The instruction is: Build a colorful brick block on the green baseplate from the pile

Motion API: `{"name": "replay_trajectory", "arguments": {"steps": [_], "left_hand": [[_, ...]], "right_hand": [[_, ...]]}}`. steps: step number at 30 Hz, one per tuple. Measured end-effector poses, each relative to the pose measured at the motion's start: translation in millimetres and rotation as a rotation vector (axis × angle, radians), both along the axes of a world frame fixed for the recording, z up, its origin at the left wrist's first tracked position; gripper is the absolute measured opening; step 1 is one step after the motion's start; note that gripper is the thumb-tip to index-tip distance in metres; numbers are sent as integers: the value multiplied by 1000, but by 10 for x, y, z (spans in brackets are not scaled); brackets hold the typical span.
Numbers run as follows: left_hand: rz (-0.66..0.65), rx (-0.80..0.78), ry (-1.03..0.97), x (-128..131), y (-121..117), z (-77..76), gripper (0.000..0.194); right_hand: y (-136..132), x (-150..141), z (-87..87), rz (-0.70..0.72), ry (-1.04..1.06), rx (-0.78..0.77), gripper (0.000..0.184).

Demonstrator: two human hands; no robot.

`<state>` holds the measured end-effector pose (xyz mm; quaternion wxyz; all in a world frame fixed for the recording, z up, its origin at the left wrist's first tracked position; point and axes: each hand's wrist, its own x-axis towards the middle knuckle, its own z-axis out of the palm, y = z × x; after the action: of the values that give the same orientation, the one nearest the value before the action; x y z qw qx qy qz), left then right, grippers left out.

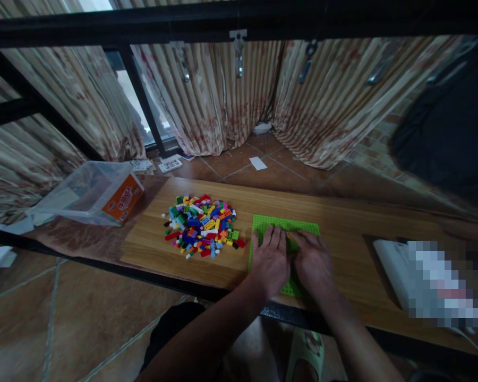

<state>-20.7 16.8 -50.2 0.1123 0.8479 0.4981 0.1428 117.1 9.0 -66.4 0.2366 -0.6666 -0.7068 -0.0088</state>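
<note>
A bright green studded baseplate (287,218) lies on the wooden board, partly covered by both hands. My left hand (270,260) rests flat on it, fingers stretched out towards the far edge. Right beside it, my right hand (313,260) is closed over the plate, its fingers bent inward. A small yellow brick (289,235) peeks out at the right hand's fingertips, mostly hidden. To the left of the plate spreads a pile of loose toy bricks (203,225) in many colours.
A clear plastic box (83,193) with an orange label stands at the left end. The wooden board (350,228) sits on a long table with a dark edge. On the right is a white object (392,265), partly blurred out. Curtains (239,106) hang behind.
</note>
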Motion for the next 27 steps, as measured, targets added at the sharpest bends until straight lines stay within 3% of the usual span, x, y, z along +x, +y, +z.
{"name": "replay_trajectory", "arguments": {"steps": [12,20,23,27], "left_hand": [[-34,33,58,6,-13,-30,57],[-10,51,-47,-6,-25,-44,57],[-3,59,-120,-12,-14,11,56],[51,97,-232,-101,69,196,49]], "right_hand": [[-97,-37,-19,3,-127,23,43],[-53,120,-223,71,-126,67,42],[-44,157,-253,59,-129,68,42],[-15,157,-218,57,-133,62,46]]}}
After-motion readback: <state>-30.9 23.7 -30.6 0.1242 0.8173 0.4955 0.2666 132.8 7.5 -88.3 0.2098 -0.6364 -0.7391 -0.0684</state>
